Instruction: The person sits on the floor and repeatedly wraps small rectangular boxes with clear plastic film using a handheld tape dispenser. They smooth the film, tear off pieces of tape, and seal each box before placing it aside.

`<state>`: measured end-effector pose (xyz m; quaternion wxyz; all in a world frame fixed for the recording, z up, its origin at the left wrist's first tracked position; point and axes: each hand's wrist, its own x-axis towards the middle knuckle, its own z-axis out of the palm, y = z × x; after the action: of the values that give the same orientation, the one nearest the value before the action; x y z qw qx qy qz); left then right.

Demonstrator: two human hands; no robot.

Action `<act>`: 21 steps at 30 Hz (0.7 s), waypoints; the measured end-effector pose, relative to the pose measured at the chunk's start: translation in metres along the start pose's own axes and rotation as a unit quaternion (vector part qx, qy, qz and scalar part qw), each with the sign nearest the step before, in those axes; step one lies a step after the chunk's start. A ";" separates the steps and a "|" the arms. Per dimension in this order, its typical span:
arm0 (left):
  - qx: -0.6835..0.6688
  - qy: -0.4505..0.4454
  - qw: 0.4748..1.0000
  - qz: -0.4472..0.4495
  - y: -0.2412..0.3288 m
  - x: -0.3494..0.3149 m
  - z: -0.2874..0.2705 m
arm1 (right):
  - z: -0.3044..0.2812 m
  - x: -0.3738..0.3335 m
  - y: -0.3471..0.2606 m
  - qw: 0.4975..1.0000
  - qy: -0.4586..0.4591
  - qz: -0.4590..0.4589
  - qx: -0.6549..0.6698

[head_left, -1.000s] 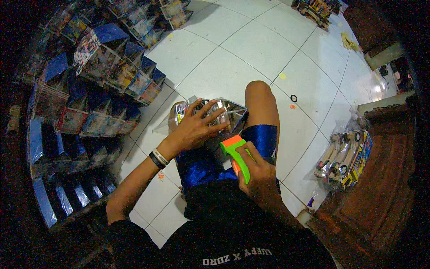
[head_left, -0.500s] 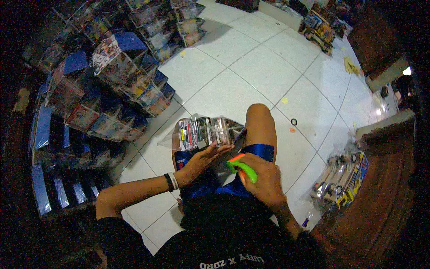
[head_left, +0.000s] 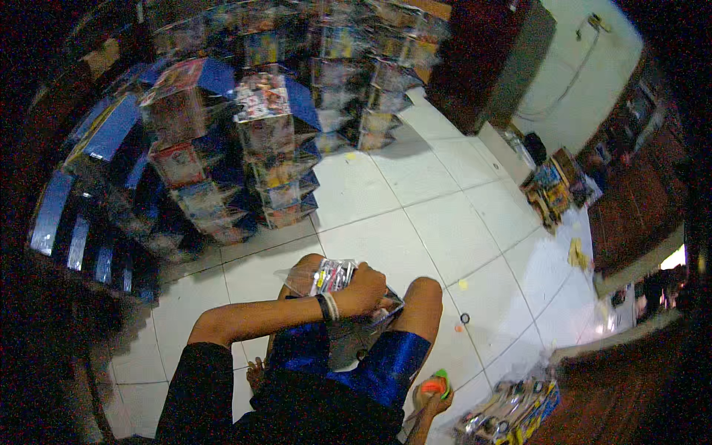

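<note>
Across my lap lies a clear plastic package (head_left: 335, 276) with white, red, black and yellow contents; I cannot make out what they are. My left hand (head_left: 363, 291) is closed over the package's middle, fingers curled down and partly hidden. Low on the right, beside my thigh, my right hand (head_left: 436, 404) holds a green and orange hand tool (head_left: 437, 384). It is blurred, and its exact kind does not show. That hand is well apart from the package and close to the floor.
Stacked clear-fronted boxes (head_left: 271, 141) with blue sides stand at left and ahead. Wrapped toy vehicles (head_left: 512, 415) lie on the tiles at lower right. A black ring (head_left: 465, 318) rests on the floor (head_left: 415, 245). More toys (head_left: 552, 189) sit farther right.
My right hand has moved away from the package, down to the right, still with the green and orange tool. My left hand has gone from supporting the near side to closing over the top. The view has shifted.
</note>
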<state>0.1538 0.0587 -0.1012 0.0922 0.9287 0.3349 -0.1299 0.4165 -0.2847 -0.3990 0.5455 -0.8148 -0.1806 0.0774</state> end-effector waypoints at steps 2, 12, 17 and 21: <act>0.085 -0.013 0.994 0.062 -0.006 -0.008 -0.008 | 0.005 -0.017 0.029 0.991 0.005 0.001 0.136; 0.167 0.196 0.966 0.033 0.058 -0.051 0.116 | -0.014 -0.034 0.035 0.957 -0.172 -0.232 0.017; 0.137 0.184 0.970 0.081 0.058 -0.084 0.163 | 0.007 -0.029 0.013 0.988 -0.048 -0.092 -0.115; -0.092 0.234 0.951 0.178 0.034 -0.122 0.129 | 0.017 0.000 -0.041 0.975 0.088 -0.033 -0.203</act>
<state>0.0616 -0.0731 -0.1834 0.1177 0.9652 0.1863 0.1410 0.4022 -0.2556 -0.3678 0.3843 -0.9058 -0.1707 -0.0511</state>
